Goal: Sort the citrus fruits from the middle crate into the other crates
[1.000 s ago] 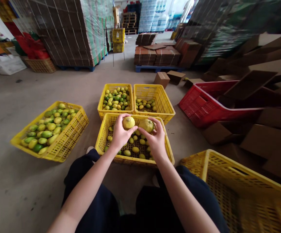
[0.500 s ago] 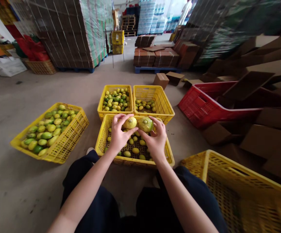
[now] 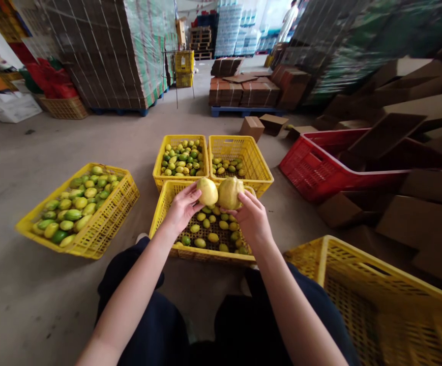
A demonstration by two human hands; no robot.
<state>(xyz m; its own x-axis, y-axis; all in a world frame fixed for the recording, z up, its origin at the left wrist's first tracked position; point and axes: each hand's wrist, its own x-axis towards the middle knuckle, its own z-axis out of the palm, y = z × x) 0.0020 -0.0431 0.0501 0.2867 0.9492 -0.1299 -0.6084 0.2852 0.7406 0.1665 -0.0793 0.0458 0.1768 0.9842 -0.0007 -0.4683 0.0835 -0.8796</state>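
Observation:
My left hand (image 3: 183, 207) is closed on a smooth yellow fruit (image 3: 207, 191). Right beside it, my right hand (image 3: 252, 213) grips a larger, bumpier yellow fruit (image 3: 230, 193). Both fruits are held up above the near yellow crate (image 3: 155, 218), where several yellow and green fruits lie scattered on the bottom. Behind it stand two more yellow crates: the back left one (image 3: 180, 177) is well filled with fruit, the back right one (image 3: 261, 160) holds fewer.
On the left is a tilted yellow crate (image 3: 106, 231) full of fruit. A large yellow crate (image 3: 388, 274) stands at the lower right, below a red crate (image 3: 312, 165) and loose cardboard (image 3: 415, 216). A person (image 3: 289, 21) is far back.
Both fruits have been turned in my fingers, so their pale yellow sides now face me instead of their stem ends. My hands have opened out slightly around them.

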